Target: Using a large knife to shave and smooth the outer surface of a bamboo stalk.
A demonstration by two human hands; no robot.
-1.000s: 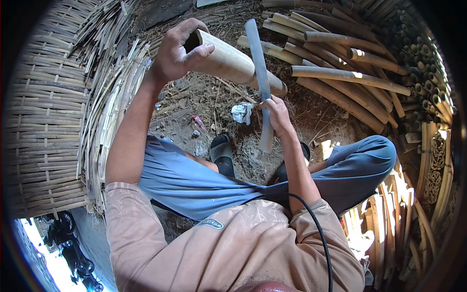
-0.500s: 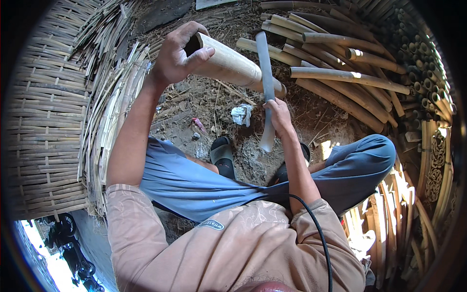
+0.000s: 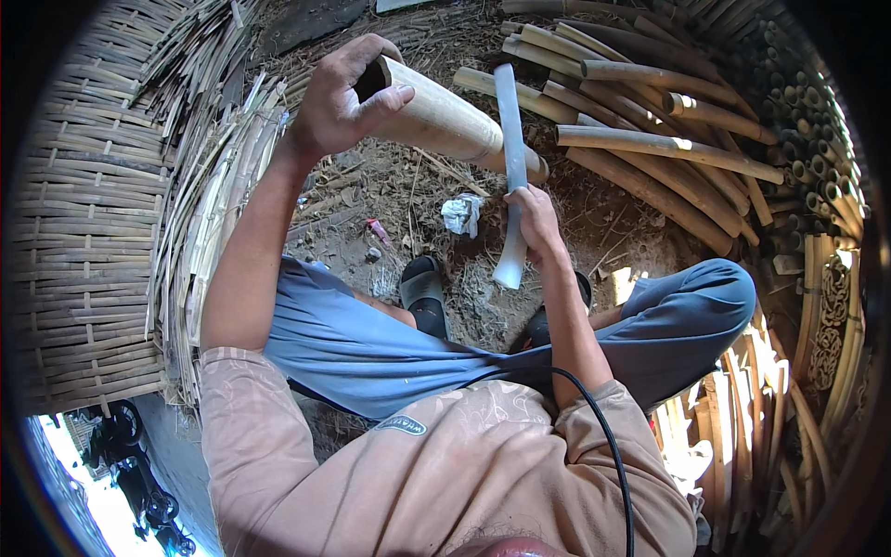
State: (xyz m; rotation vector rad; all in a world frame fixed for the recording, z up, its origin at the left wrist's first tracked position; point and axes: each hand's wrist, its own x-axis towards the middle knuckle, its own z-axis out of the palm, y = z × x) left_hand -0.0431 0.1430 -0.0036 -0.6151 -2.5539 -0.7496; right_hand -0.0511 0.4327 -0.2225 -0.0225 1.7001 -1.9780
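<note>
My left hand (image 3: 339, 97) is wrapped around the near, hollow end of a thick bamboo tube (image 3: 445, 116), thumb on its outer wall. The tube slants away to the right, its far end low over the ground. In my right hand (image 3: 534, 218) is a long, flat, pale grey blade-like tool (image 3: 511, 121), gripped around its lower middle. It stands nearly upright in the picture and crosses in front of the tube close to the far end. Whether the two touch, I cannot tell.
Cut bamboo poles (image 3: 668, 153) are heaped at the far right. Split strips (image 3: 209, 251) and a woven bamboo panel (image 3: 88, 232) line the left. Crumpled white scrap (image 3: 460, 214) lies on the ground near my sandal (image 3: 425, 297). A black cable (image 3: 608, 432) runs over my shirt.
Both hands keep their holds. The tube and the grey tool have barely shifted; the tool sits a touch lower and to the right on the tube.
</note>
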